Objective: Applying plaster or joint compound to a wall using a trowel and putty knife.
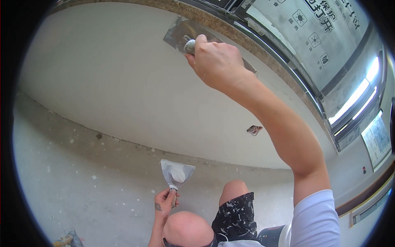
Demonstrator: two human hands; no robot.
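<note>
My right hand (218,59) is wrapped round the handle of a wide steel trowel (175,35), whose blade lies along the upper part of a white wall (107,78), just under a speckled brown ledge (197,12). My left hand (164,201) grips a putty knife (177,173) upright beside my knee, with a lump of white compound on its blade. A small opening (254,130) with what looks like wiring sits in the wall beside my right forearm.
A window (279,29) with printed protective film runs along the top and right. Below the wall lies a paint-spattered concrete floor (82,177). A dark container (269,235) stands by my right side, and some indistinct items (68,239) lie at lower left.
</note>
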